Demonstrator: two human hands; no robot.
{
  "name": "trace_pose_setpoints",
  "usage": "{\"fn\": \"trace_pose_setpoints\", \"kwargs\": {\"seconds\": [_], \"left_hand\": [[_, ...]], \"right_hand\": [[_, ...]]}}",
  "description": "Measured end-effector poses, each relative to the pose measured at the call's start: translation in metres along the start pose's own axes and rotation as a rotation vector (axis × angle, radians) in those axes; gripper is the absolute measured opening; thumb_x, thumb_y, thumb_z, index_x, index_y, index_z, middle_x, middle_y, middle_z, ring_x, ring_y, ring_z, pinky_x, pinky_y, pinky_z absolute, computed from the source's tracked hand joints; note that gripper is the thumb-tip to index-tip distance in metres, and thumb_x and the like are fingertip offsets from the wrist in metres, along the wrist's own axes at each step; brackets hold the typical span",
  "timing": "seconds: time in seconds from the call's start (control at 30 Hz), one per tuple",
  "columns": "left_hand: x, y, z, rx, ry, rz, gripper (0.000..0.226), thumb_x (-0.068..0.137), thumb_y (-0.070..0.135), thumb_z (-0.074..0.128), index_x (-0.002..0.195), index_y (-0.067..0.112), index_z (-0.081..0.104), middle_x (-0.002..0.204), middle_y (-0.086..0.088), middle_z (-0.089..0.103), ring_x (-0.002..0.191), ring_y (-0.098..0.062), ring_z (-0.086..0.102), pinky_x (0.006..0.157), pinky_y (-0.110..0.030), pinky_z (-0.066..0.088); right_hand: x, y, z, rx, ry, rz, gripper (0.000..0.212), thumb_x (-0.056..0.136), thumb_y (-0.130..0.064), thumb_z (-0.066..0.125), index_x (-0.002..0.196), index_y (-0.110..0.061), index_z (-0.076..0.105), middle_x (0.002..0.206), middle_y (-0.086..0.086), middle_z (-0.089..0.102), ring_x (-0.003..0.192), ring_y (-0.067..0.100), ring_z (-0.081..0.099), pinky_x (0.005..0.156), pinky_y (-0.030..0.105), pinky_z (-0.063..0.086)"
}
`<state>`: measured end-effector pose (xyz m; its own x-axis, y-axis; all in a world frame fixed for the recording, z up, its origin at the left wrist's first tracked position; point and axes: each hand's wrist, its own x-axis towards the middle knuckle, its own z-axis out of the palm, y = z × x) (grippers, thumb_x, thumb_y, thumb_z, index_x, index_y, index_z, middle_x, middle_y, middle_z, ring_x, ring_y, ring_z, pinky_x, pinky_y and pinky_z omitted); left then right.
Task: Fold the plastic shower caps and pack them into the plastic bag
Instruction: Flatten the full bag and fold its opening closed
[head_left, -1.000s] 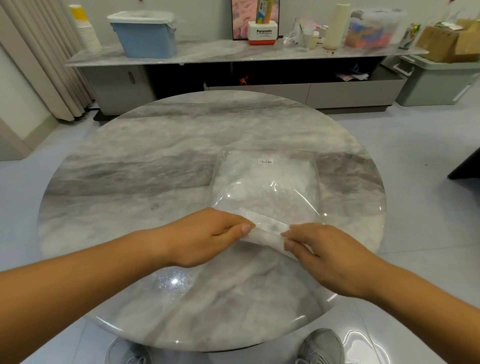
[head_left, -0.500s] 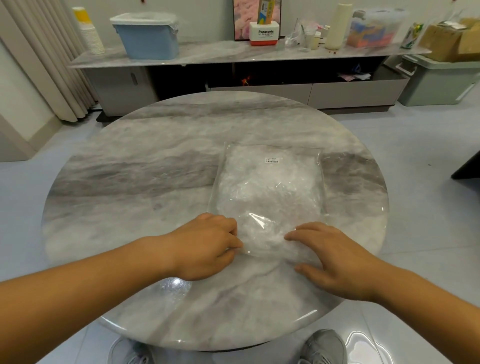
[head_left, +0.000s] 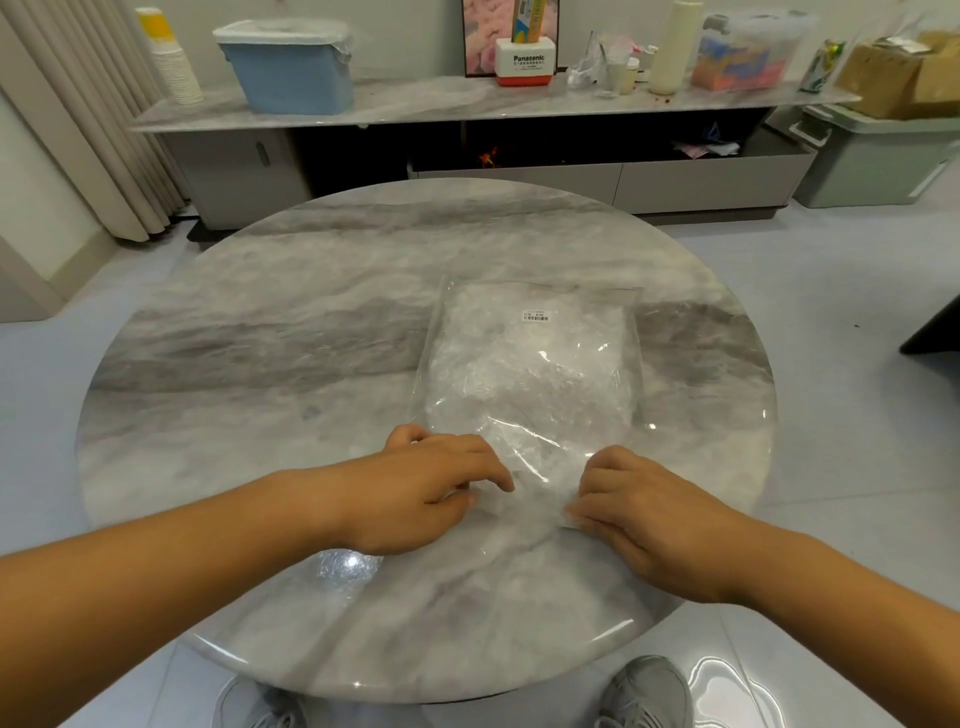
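A clear plastic bag (head_left: 535, 364) stuffed with white crumpled shower caps lies flat on the round marble table (head_left: 291, 364), right of centre, with a small barcode label near its far edge. My left hand (head_left: 431, 488) sits at the bag's near left corner, its curled fingers and thumb pinching the folded near edge. At the near right corner my right hand (head_left: 649, 514) has its fingers bent, and its fingertips and thumb pinch the same edge. The bag's mouth is hidden under both hands.
Behind the table runs a low marble-topped cabinet (head_left: 415, 104) with a blue bin (head_left: 291, 67), stacked paper cups (head_left: 171, 62), a Panasonic box (head_left: 527, 62) and containers. A grey storage box (head_left: 872, 156) stands at the right, a curtain (head_left: 78, 130) at the left. My shoes show below the table's edge.
The flap that both hands held up a second ago now lies folded down on the bag. My right hand went from lying flat to bent fingers at the bag's near right corner.
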<state>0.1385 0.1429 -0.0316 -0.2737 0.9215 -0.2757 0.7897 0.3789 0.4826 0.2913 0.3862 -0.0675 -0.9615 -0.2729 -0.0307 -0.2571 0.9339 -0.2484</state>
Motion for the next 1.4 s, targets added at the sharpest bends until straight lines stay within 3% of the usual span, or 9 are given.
{"fn": "trace_pose_setpoints", "kwargs": {"seconds": [0.17, 0.3, 0.43, 0.63, 0.83, 0.93, 1.07, 1.23, 1.4], "left_hand": [[0.001, -0.003, 0.001, -0.022, -0.005, -0.07, 0.038, 0.103, 0.022, 0.042, 0.132, 0.043, 0.051, 0.118, 0.023, 0.059, 0.114, 0.006, 0.046, 0.118, -0.027, 0.004], [0.004, 0.002, 0.002, 0.017, -0.031, -0.097, 0.042, 0.104, 0.021, 0.038, 0.139, 0.043, 0.044, 0.113, 0.003, 0.058, 0.104, 0.017, 0.029, 0.1, -0.007, 0.002], [0.003, -0.001, 0.004, 0.167, -0.08, -0.068, 0.046, 0.1, 0.022, 0.033, 0.142, 0.036, 0.042, 0.108, 0.009, 0.06, 0.104, -0.004, 0.042, 0.111, -0.029, 0.006], [0.007, -0.01, 0.01, 0.262, -0.049, -0.034, 0.052, 0.087, 0.03, 0.025, 0.134, 0.027, 0.047, 0.123, 0.005, 0.063, 0.106, -0.012, 0.055, 0.108, -0.03, 0.006], [-0.001, -0.008, 0.003, 0.171, 0.078, -0.002, 0.036, 0.096, 0.028, 0.05, 0.131, 0.038, 0.051, 0.12, 0.017, 0.06, 0.097, -0.001, 0.057, 0.114, -0.025, 0.011], [-0.003, -0.013, -0.002, 0.161, 0.152, 0.052, 0.02, 0.094, 0.033, 0.062, 0.114, 0.035, 0.062, 0.115, 0.02, 0.051, 0.102, 0.001, 0.05, 0.1, -0.019, 0.035], [-0.005, -0.021, -0.01, 0.104, 0.234, 0.043, 0.007, 0.091, 0.031, 0.069, 0.098, 0.033, 0.071, 0.113, 0.018, 0.045, 0.106, 0.008, 0.045, 0.086, -0.005, 0.036], [-0.002, -0.027, -0.007, 0.017, 0.211, -0.039, 0.008, 0.093, 0.037, 0.068, 0.1, 0.036, 0.073, 0.111, 0.02, 0.053, 0.1, 0.007, 0.054, 0.084, -0.011, 0.042], [0.002, -0.026, -0.007, -0.218, 0.251, -0.115, 0.003, 0.088, 0.031, 0.076, 0.086, 0.029, 0.077, 0.1, 0.014, 0.068, 0.097, 0.001, 0.064, 0.089, -0.017, 0.048]], "right_hand": [[-0.002, 0.001, -0.011, 0.013, -0.069, 0.064, 0.054, 0.102, -0.046, 0.016, 0.13, -0.032, 0.06, 0.112, -0.015, 0.063, 0.113, 0.006, 0.043, 0.098, 0.024, 0.04], [-0.004, -0.004, -0.01, -0.099, -0.09, 0.126, 0.065, 0.097, -0.058, 0.011, 0.139, -0.023, 0.047, 0.122, -0.006, 0.06, 0.124, 0.012, 0.04, 0.11, 0.023, 0.029], [-0.008, 0.0, 0.001, -0.329, -0.045, 0.078, 0.054, 0.094, -0.059, 0.039, 0.122, -0.021, 0.066, 0.123, -0.006, 0.065, 0.117, 0.021, 0.055, 0.113, 0.033, 0.025], [-0.009, -0.001, 0.006, -0.415, 0.005, 0.086, 0.055, 0.103, -0.049, 0.032, 0.126, -0.016, 0.068, 0.131, 0.002, 0.066, 0.133, 0.035, 0.052, 0.111, 0.042, 0.028], [-0.009, -0.003, 0.001, -0.277, 0.0, 0.073, 0.046, 0.104, -0.044, 0.032, 0.127, -0.024, 0.066, 0.129, -0.007, 0.064, 0.132, 0.026, 0.055, 0.11, 0.035, 0.045], [-0.007, -0.005, -0.004, -0.15, -0.034, 0.092, 0.047, 0.104, -0.046, 0.029, 0.119, -0.027, 0.069, 0.132, -0.005, 0.057, 0.119, 0.02, 0.059, 0.102, 0.033, 0.05], [-0.005, -0.006, -0.012, -0.061, -0.098, 0.115, 0.058, 0.102, -0.053, 0.016, 0.115, -0.029, 0.068, 0.141, -0.011, 0.036, 0.104, 0.013, 0.056, 0.092, 0.028, 0.046], [-0.004, -0.003, -0.012, -0.01, -0.137, 0.139, 0.045, 0.105, -0.051, 0.025, 0.128, -0.036, 0.061, 0.142, -0.018, 0.027, 0.106, 0.007, 0.052, 0.093, 0.027, 0.045], [-0.002, 0.002, -0.015, 0.101, -0.114, 0.148, 0.035, 0.107, -0.044, 0.036, 0.132, -0.034, 0.059, 0.136, -0.019, 0.038, 0.105, 0.005, 0.055, 0.093, 0.026, 0.047]]}}
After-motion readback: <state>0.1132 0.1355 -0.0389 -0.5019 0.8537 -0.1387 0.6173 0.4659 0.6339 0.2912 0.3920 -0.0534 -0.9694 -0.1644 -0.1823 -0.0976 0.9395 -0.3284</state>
